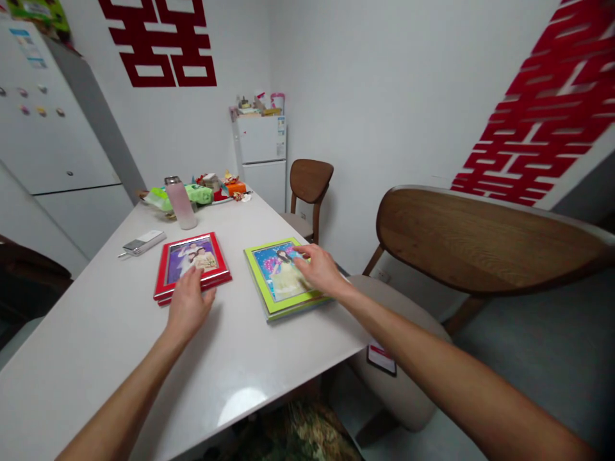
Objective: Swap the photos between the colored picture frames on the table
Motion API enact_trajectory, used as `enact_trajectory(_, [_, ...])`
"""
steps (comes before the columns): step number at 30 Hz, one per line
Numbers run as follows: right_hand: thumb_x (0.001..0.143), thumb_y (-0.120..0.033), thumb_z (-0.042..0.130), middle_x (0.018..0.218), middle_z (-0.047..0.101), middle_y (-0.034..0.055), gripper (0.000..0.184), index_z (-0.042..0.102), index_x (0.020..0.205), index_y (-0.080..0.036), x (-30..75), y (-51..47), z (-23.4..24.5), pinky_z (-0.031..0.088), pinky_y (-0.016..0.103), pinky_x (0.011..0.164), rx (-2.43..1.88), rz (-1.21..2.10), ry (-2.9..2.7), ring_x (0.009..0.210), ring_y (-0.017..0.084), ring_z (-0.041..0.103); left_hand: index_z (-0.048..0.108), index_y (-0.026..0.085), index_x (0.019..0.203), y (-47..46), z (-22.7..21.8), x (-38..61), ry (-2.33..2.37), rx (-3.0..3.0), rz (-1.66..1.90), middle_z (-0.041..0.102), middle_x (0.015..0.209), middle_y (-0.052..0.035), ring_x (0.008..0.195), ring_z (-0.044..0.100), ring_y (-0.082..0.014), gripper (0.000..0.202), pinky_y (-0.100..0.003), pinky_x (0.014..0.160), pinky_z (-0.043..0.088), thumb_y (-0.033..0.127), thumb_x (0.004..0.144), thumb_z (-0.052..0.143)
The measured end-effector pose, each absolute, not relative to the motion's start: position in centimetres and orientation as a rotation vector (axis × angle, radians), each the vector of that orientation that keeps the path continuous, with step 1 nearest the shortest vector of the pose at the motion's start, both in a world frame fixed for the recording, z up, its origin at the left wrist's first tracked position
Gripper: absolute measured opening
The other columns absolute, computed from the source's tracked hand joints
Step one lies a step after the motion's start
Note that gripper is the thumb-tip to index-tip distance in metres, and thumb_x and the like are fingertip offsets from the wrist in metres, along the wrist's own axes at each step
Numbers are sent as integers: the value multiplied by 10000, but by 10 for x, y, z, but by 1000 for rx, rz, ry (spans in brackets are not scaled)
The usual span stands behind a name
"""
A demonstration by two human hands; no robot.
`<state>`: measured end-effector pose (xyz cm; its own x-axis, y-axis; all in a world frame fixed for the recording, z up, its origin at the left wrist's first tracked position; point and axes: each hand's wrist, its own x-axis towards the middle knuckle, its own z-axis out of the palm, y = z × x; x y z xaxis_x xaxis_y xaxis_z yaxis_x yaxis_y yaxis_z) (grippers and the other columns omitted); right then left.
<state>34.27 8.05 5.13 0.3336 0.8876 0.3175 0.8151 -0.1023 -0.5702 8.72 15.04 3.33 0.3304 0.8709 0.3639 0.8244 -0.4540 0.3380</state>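
Two framed pictures lie flat on the white table (96, 333). My left hand (188, 304) rests on the near edge of the red picture frame (191, 264), fingers lying flat over its rim. Over on the right, my right hand (319, 270) lies spread on the green picture frame (278, 276), palm down on its right side, covering part of the picture. Neither frame is lifted off the table.
A pink bottle (180, 203) and a white remote-like device (143, 242) stand behind the red frame. Snacks and clutter (211, 190) sit at the table's far end. A wooden chair (475, 250) is close on the right, another chair (307, 192) beyond, a small fridge (261, 157) behind.
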Motion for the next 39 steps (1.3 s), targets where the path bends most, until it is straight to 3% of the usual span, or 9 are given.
enact_trajectory(1, [733,-250,455,1004,585,26,313,569,1018,-190,325,77,53,360,220,809,-1840,139,-1563,890,121,513,382,78,1135,161,34,81,1621,2536,749,366,1246,-168,1172,287,-297,441,-430,951,222,251,736,458])
enact_trajectory(5, [703,-198,496,911,600,59,257,596,932,-142,255,65,54,366,272,832,-1335,169,-1799,883,138,506,480,105,1004,183,28,66,1678,2723,610,494,1087,-153,1037,416,-321,334,-441,876,298,224,692,498])
enact_trajectory(11, [678,-187,513,941,584,73,319,571,989,-145,207,64,44,382,301,811,-1264,344,-1721,874,155,506,526,144,862,165,29,54,1689,2920,517,535,859,-113,854,480,-287,177,-383,708,392,230,756,413])
enact_trajectory(15, [699,-278,500,950,581,78,414,500,1086,-129,193,68,40,422,288,717,-1366,789,-1356,790,146,538,507,154,895,138,47,43,1665,3003,585,516,884,-93,840,464,-262,197,-349,698,397,282,780,411])
enact_trajectory(19, [725,-401,467,927,594,37,424,479,1082,-173,169,68,49,437,247,637,-1106,1138,-1073,797,136,549,488,150,894,102,65,35,1710,2926,966,513,864,-85,810,457,-248,208,-339,688,409,307,787,405])
enact_trajectory(22, [699,-423,499,889,612,28,415,511,1031,-174,149,65,59,439,238,647,-944,1043,-1063,781,139,553,485,157,883,73,71,34,1644,2780,1150,515,856,-81,800,455,-243,189,-353,697,412,297,782,408])
enact_trajectory(27, [756,-391,421,711,628,73,353,597,796,-87,134,49,64,456,262,617,-1105,889,-1165,671,165,568,487,179,875,37,64,35,1430,2330,1264,521,870,-64,838,479,-225,143,-383,763,404,237,747,461])
enact_trajectory(32, [792,-229,374,1040,573,91,319,493,1073,-136,138,22,66,414,312,830,-1015,624,-1411,941,171,524,431,191,1103,22,65,30,1081,1678,1261,469,1176,-63,1106,409,-201,341,-350,942,311,293,779,458])
enact_trajectory(39, [641,-42,369,1271,386,125,658,238,1282,-109,150,-18,37,338,399,931,-919,-50,-2126,1189,210,305,347,197,1205,11,69,12,915,958,1303,460,1224,-72,1094,444,-222,525,-326,915,362,417,753,499])
